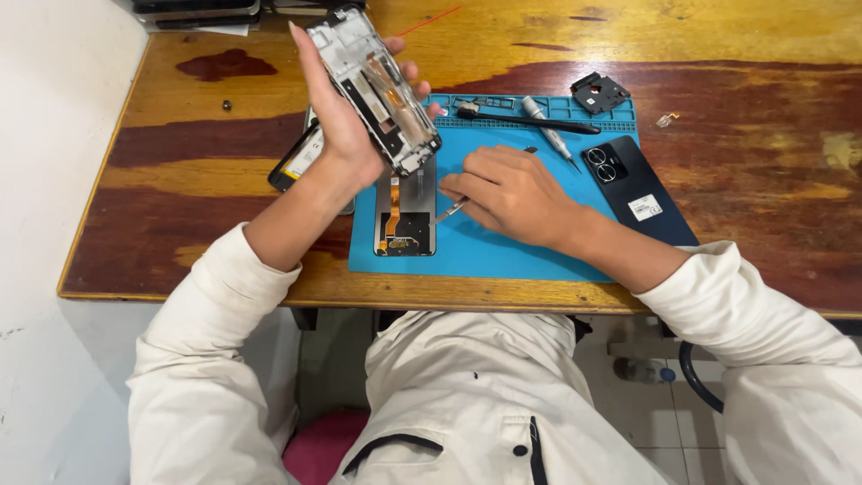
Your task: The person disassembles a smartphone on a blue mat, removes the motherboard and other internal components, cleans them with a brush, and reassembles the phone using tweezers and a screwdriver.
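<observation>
While left hand (346, 117) lifts phone frame (377, 85), right hand (507, 193) rests mid-mat (539, 251).

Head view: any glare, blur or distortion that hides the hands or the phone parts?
Head view: sharp on the left hand holding the phone frame and the right hand with tweezers; glossy sheen on the table top right; soft shadows on the blue mat; slight wide-angle bowing at the edges.

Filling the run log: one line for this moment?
left hand: holds grey phone frame raised | right hand: metal tweezers on blue rubber mat
</observation>
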